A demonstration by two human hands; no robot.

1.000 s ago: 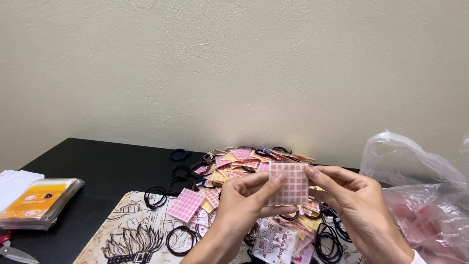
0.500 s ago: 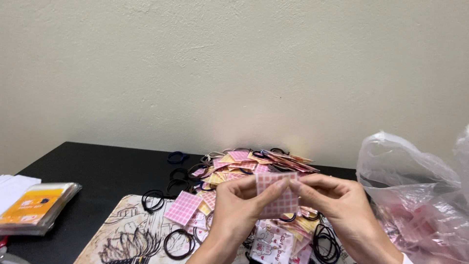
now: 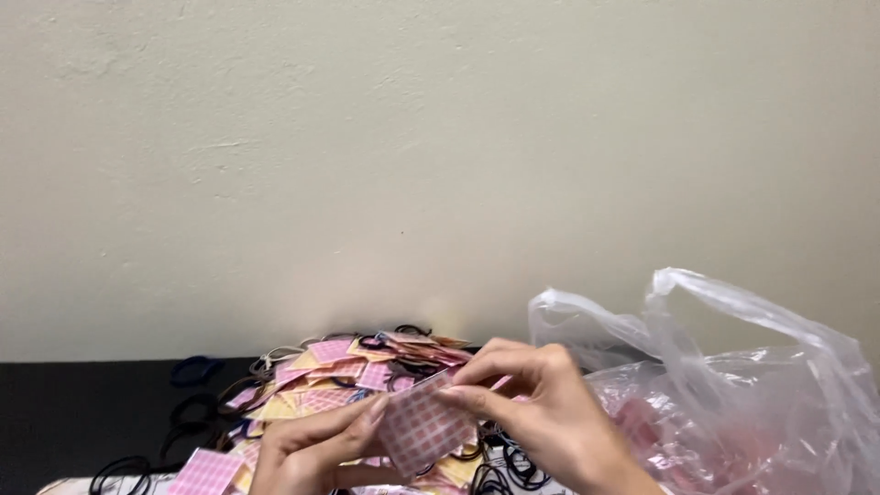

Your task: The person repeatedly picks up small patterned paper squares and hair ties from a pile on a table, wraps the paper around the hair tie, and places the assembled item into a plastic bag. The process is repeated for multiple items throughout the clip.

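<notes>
— What is this place?

— A black table point(image 3: 64, 412) pushed against a plain pale wall point(image 3: 367, 137).

— What is closest to us?

— Two bare hands, low in the middle. The left hand point(image 3: 307, 454) and the right hand point(image 3: 541, 412) both hold one small pink checked card point(image 3: 420, 426).

— How do the fingers hold it?

— The fingers are closed in a pinch. The left thumb and fingertips grip the card's left edge, and the right fingers curl over its top right corner. It looks like two hands share it so the thin card stays flat and does not bend.

— Where is the card?

— Up in the air, just above the table, in front of the pile.

— What pile?

— Behind the hands sits a heap of pink and yellow cards point(image 3: 339, 376), all loose and mixed, so any one is easy to grab. Black hair ties point(image 3: 188, 412) lie around it, on the left and under the hands.

— And on the right?

— A clear plastic bag point(image 3: 733, 385) stands open beside the right hand, with pink things inside. Its mouth is close, within easy reach.
</notes>
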